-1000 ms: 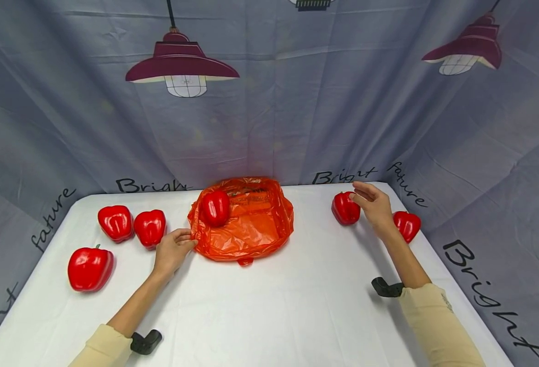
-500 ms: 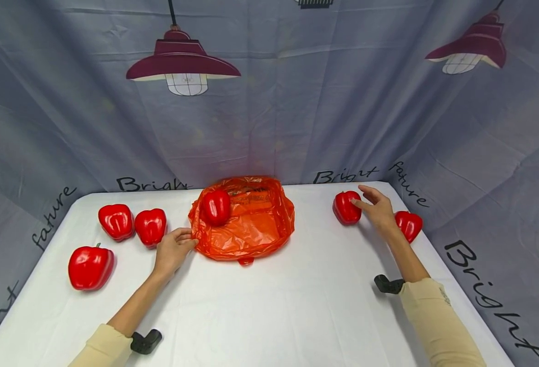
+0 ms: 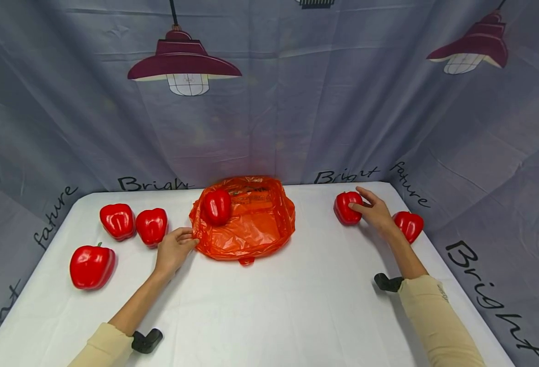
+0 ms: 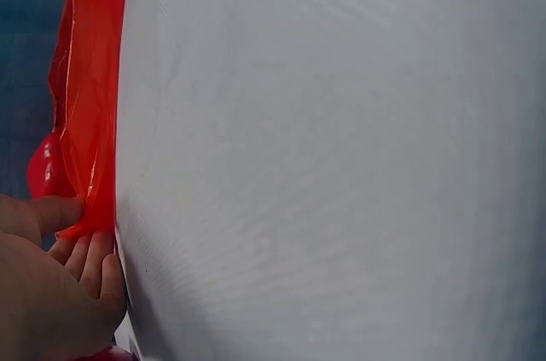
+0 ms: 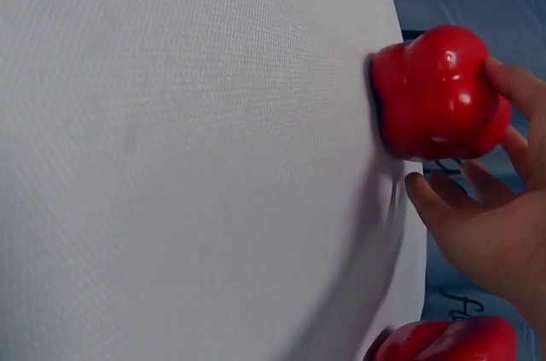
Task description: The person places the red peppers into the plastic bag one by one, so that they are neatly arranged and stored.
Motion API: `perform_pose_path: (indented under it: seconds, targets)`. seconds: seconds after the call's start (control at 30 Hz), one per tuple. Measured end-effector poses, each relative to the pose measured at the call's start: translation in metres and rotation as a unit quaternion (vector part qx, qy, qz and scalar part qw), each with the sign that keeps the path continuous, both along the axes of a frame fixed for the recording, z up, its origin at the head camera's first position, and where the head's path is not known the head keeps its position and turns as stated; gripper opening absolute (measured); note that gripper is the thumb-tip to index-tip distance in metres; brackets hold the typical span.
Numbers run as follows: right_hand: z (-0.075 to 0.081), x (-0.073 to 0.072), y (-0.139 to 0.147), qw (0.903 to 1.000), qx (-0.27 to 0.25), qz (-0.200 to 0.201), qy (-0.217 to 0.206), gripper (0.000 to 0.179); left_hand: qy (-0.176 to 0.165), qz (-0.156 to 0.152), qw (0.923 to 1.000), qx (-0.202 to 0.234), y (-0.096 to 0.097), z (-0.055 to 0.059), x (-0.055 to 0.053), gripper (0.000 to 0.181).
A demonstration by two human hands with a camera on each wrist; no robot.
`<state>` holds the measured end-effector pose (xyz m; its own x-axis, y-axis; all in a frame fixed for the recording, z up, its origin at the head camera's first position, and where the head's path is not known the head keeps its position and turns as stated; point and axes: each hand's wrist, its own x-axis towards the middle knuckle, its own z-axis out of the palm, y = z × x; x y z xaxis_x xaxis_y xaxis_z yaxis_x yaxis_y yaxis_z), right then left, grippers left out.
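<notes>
My left hand point(image 3: 175, 250) pinches the left rim of an orange-red plastic bag point(image 3: 251, 232) between thumb and fingers; the left wrist view shows the bag's edge in that grip. A red bell pepper point(image 3: 217, 207) lies inside the bag at its left. My right hand point(image 3: 374, 209) is at the right side of another red bell pepper point(image 3: 346, 208) standing on the table. In the right wrist view one digit lies against that bell pepper point(image 5: 439, 92), while the other fingers are spread beside and below it. No full grip on it shows.
Two bell peppers point(image 3: 117, 222) point(image 3: 151, 227) stand left of the bag, with a larger stemmed one point(image 3: 92, 267) nearer the front. Another bell pepper point(image 3: 409, 226) is at the table's right edge, partly behind my right forearm. A printed grey curtain point(image 3: 269, 117) surrounds the white table point(image 3: 269, 316).
My right thumb has drawn back, then come in over the near side of the right-hand bell pepper. That pepper has stayed in place. The left hand keeps holding the bag's rim.
</notes>
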<state>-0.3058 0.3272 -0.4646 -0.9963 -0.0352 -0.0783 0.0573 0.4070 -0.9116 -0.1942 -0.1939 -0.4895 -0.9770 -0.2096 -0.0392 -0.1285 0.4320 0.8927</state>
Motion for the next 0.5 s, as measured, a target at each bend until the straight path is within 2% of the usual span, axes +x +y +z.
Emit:
perform_pose_path:
  seconds: [0.1, 0.33, 0.5]
  targets:
    - [0.001, 0.0, 0.0, 0.9999, -0.009, 0.005, -0.012, 0.071, -0.005, 0.002, 1.0, -0.001, 0.0, 0.0, 0.0, 0.031]
    - [0.024, 0.014, -0.009, 0.9977, -0.054, 0.018, -0.038, 0.069, -0.008, 0.002, 1.0, 0.0, 0.0, -0.001, -0.001, 0.031]
    - [0.031, 0.02, -0.014, 0.9975, -0.057, 0.018, -0.038, 0.069, -0.005, 0.001, 1.0, -0.003, 0.0, -0.001, 0.0, 0.031]
